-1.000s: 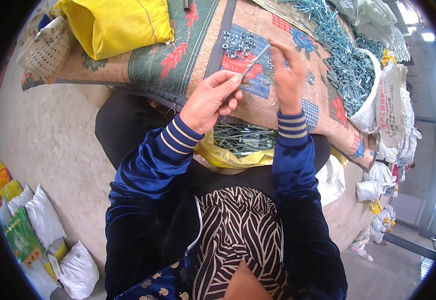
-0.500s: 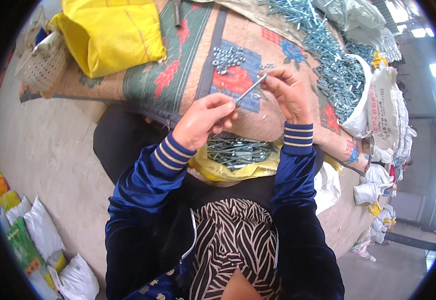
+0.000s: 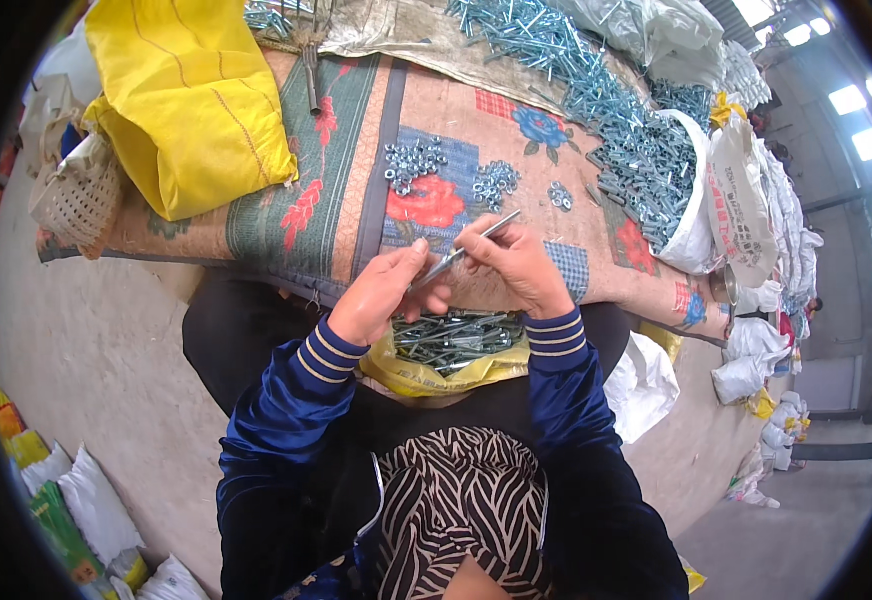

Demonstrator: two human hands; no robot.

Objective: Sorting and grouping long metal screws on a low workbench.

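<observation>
**Bolt in both hands over the lap bag; large stock unprocessed**

Lower centre of frame: striped garment, blue sleeves with striped cuffs coming up from the bottom edge. Above them, at centre, a yellow bag (image 3: 426, 375) on the lap holds a modest heap of long bolts (image 3: 451, 338).

Just above the bag, the left hand (image 3: 381, 295) and right hand (image 3: 521, 265) meet on one bolt (image 3: 461, 252) lying slantwise between them. Left fingers are curled round its lower end, right fingers pinch the upper shaft; both closed on it. Whether a nut is on it, cannot tell.

Further up, on the patterned mat (image 3: 346, 190), three small clusters of nuts (image 3: 414, 160) lie loose. Upper right: a big pile of bolts (image 3: 616, 130) spilling into a white sack (image 3: 696, 215). Upper left: yellow sack (image 3: 191, 110).

Judgement: lap heap is small against the far pile, so most work remains.
</observation>
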